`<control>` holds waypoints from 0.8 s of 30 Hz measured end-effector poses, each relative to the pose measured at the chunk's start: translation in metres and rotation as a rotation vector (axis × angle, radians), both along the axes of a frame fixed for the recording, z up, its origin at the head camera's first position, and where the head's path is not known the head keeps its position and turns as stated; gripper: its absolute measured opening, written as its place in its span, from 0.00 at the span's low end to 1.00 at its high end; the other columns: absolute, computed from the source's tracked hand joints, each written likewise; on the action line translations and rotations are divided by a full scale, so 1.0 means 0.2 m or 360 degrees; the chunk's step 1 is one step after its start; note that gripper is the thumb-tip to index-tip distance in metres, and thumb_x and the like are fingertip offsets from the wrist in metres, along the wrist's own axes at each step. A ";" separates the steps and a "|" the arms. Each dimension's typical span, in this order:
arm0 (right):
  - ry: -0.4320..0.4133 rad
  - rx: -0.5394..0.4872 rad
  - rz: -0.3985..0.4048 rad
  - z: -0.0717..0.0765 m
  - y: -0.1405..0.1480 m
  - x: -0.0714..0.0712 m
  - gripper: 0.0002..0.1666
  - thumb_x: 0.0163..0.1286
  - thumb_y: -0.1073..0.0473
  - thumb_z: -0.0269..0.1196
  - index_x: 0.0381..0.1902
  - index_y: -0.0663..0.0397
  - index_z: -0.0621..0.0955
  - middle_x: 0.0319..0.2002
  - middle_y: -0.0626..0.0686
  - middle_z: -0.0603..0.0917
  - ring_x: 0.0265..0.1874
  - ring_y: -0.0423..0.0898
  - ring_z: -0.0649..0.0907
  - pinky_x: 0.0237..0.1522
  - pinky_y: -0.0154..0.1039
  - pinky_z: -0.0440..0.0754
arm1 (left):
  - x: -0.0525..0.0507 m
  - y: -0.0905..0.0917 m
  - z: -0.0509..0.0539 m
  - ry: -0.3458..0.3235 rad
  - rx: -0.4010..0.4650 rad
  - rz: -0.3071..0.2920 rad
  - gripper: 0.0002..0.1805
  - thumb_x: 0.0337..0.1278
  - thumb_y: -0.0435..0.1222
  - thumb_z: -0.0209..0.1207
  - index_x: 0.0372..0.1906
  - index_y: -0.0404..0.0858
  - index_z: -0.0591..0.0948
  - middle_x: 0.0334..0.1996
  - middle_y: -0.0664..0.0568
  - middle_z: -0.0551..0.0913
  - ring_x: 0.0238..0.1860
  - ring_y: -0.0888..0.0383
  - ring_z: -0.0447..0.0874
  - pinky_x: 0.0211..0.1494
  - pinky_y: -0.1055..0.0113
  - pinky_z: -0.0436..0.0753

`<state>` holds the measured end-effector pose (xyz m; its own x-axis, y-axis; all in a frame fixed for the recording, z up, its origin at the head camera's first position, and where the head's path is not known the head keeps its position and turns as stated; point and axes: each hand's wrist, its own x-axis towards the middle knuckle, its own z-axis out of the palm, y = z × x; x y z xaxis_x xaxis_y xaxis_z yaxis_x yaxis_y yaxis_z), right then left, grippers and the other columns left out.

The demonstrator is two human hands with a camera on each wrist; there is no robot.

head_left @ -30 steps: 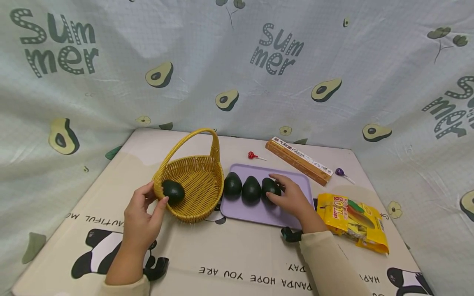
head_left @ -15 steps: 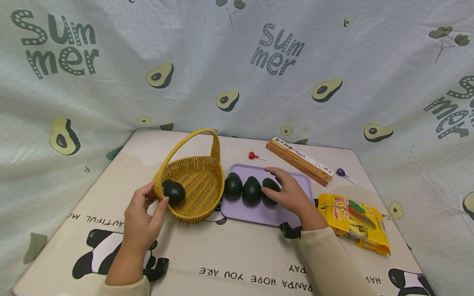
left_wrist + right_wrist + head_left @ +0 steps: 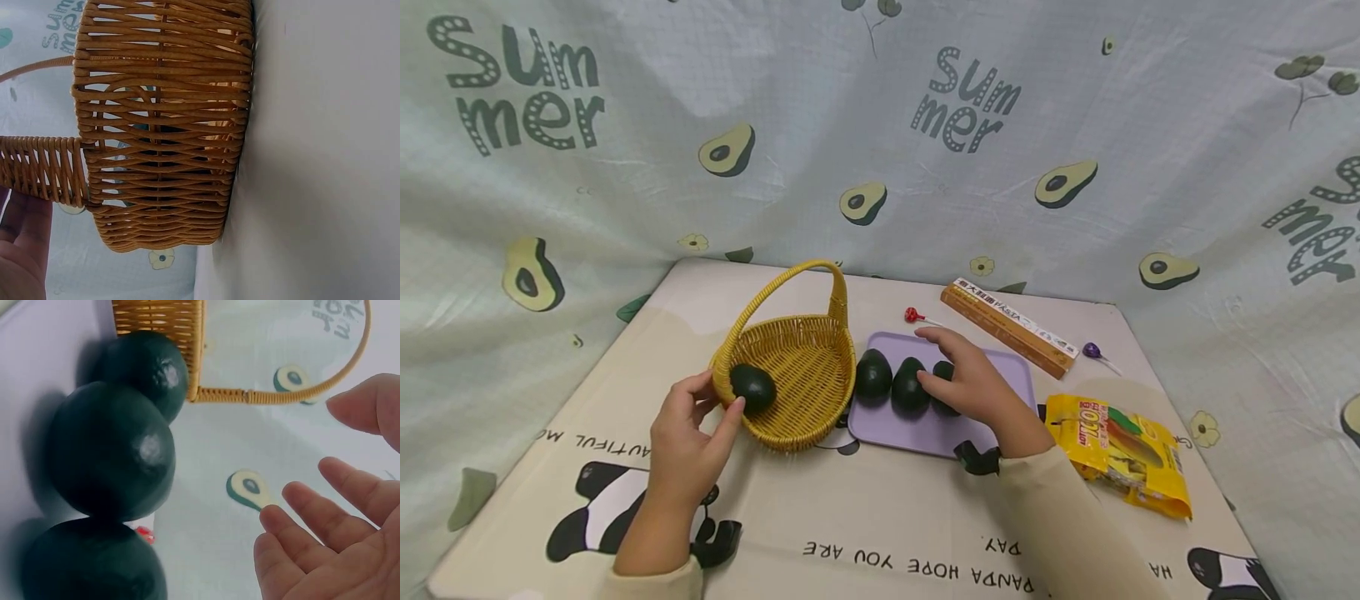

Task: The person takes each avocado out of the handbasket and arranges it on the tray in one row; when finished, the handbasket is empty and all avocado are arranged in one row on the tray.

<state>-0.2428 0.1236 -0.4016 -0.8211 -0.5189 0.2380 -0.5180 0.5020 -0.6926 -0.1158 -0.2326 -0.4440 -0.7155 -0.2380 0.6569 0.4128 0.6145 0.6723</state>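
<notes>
A yellow wicker basket (image 3: 801, 367) with a tall arched handle stands left of centre, a dark green avocado (image 3: 754, 388) inside it near the handle's base. My left hand (image 3: 683, 454) grips the lower handle, thumb on one side and fingers on the other; the left wrist view shows fingertips against the woven handle (image 3: 44, 169). Three avocados lie in a row on the purple tray (image 3: 891, 436): the left one (image 3: 873, 377), the middle one (image 3: 910, 396) and the right one, partly covered by my right hand (image 3: 973, 387). That hand hovers over them, fingers spread, holding nothing.
Behind the tray lie a red lollipop (image 3: 913, 315) and a long pasta box (image 3: 1011, 327). Further right are a purple lollipop (image 3: 1092, 351) and a yellow snack bag (image 3: 1120, 457). A printed curtain (image 3: 775, 225) hangs behind the table.
My right hand has come off the right avocado and shifted left, over the middle one, with its fingers opened wider. The left hand and basket stay in place.
</notes>
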 end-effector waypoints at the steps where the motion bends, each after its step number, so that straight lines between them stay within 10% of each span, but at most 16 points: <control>1: 0.0017 0.0002 0.0013 0.01 -0.01 0.00 0.34 0.69 0.60 0.67 0.72 0.53 0.72 0.72 0.55 0.74 0.73 0.54 0.71 0.75 0.56 0.69 | 0.00 0.00 0.00 0.0005 -0.0002 0.0007 0.29 0.50 0.20 0.71 0.59 0.25 0.74 0.49 0.40 0.81 0.52 0.74 0.75 0.60 0.87 0.75; 24: 0.0058 0.0130 0.0122 0.13 -0.16 -0.01 0.39 0.68 0.53 0.67 0.75 0.51 0.69 0.70 0.56 0.76 0.70 0.57 0.75 0.73 0.58 0.72 | 0.00 -0.02 0.01 -0.0098 -0.0107 0.0103 0.30 0.44 0.22 0.76 0.55 0.26 0.76 0.46 0.40 0.81 0.48 0.76 0.74 0.55 0.91 0.75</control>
